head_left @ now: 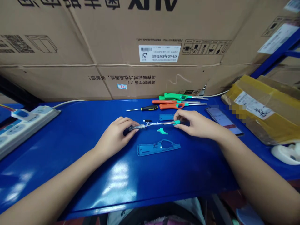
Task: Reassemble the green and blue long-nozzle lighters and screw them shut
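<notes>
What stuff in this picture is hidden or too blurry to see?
Far blue shell's right end: head view, behind the right hand.
Clear part's dark end: head view, partly behind the left hand.
Phone's words: head view, too small and blurred.
Power strip's near end: head view, cut by left edge.
Cardboard box's big letters: head view, cut by top edge.
</notes>
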`<state>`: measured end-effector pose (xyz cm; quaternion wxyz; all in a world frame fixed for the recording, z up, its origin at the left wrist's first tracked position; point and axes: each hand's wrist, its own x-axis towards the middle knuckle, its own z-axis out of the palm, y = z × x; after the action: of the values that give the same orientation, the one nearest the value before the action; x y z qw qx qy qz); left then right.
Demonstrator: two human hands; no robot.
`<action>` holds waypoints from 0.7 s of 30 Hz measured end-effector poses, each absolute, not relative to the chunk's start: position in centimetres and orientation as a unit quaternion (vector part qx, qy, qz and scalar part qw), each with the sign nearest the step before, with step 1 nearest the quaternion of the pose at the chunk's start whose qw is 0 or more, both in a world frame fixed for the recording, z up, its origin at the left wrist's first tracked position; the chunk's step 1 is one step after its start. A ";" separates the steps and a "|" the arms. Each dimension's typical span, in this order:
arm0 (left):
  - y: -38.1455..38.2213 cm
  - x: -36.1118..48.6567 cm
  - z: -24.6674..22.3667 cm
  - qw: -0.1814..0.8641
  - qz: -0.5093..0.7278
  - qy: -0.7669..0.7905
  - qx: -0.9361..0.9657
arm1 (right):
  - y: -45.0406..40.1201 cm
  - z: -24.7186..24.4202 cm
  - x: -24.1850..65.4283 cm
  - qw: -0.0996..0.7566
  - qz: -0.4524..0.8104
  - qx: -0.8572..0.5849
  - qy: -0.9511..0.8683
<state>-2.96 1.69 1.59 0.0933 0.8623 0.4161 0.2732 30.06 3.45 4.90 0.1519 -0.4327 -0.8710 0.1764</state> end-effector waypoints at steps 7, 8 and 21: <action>1.5 -2.8 1.6 0.095 0.257 0.412 0.869 | 3.0 5.6 29.8 0.177 0.220 -0.420 -0.862; 1.6 -2.9 1.5 0.095 0.252 0.415 0.869 | 2.9 5.7 29.8 0.174 0.219 -0.419 -0.864; 1.8 -2.9 1.3 0.106 0.225 0.427 0.869 | 2.6 6.1 29.5 0.113 0.233 -0.415 -0.872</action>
<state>-2.86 1.81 1.28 0.1061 0.8692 0.4270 0.2255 29.51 2.64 6.13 0.1133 -0.4151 -0.8720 0.2333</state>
